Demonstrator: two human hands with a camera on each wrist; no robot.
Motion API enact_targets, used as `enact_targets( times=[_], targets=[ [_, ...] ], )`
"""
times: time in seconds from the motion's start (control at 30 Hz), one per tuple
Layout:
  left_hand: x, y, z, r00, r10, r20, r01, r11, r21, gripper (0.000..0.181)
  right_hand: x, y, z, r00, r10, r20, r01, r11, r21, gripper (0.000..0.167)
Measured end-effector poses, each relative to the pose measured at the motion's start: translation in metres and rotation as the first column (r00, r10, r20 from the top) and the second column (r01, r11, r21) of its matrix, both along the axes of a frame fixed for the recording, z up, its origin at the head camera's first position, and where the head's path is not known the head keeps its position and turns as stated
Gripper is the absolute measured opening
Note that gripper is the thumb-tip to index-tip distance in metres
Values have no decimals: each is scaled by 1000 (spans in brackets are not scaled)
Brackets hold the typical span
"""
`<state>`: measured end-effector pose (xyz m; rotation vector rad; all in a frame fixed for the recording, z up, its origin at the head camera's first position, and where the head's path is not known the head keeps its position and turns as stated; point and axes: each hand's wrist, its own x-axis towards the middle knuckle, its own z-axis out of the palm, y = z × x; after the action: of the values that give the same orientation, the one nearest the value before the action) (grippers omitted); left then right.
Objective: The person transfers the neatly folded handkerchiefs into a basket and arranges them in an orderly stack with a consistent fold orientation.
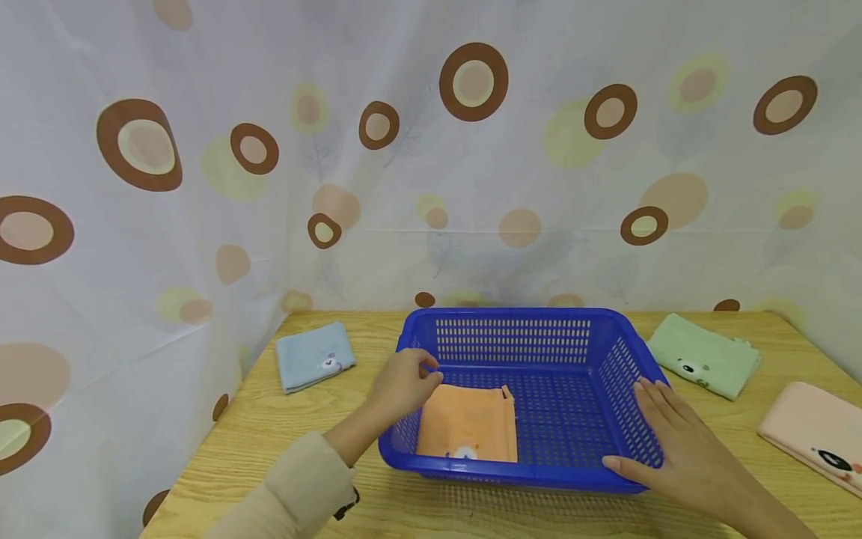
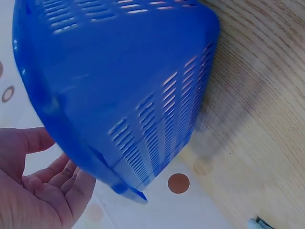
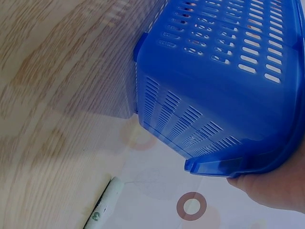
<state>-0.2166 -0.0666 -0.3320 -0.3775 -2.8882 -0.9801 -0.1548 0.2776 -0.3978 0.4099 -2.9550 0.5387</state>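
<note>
A blue plastic basket (image 1: 559,427) with slotted walls stands on the wooden table. Inside, at its left, lies a folded orange towel (image 1: 468,419), its printed bear face partly hidden by the front rim. My left hand (image 1: 405,380) is over the basket's left rim, above the towel's far-left corner, fingers loosely bent with nothing visible between them. The left wrist view shows that hand (image 2: 45,186) beside the rim. On the right rim rests my right hand (image 1: 694,449), fingers straight along the inner wall and thumb apart near the front corner.
A folded light-blue towel (image 1: 315,358) lies left of the basket. To the right are a folded green towel (image 1: 707,355) and a pink towel (image 1: 808,427), cut off by the view's edge. A patterned curtain (image 1: 525,165) hangs behind the table (image 1: 249,449).
</note>
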Motion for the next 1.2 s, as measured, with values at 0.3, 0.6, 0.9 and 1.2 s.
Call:
enact_targets(
  times=[0.3,0.6,0.9,1.2],
  targets=[
    [-1,-14,5,998,62,-27,-60,996,71,19,2,-2,3,1000,-5,1,5,1000,-10,102],
    [-4,-26,8,995,98,-27,-94,988,123,18,2,-2,3,1000,-4,-18,4,1000,-3,102],
    [-9,-33,7,990,137,17,-138,969,205,22,2,-2,3,1000,-5,-10,5,1000,-15,102],
    [-16,-44,6,981,191,-6,-186,958,218,24,1,-1,2,1000,-5,-17,5,1000,-17,102]
  ],
)
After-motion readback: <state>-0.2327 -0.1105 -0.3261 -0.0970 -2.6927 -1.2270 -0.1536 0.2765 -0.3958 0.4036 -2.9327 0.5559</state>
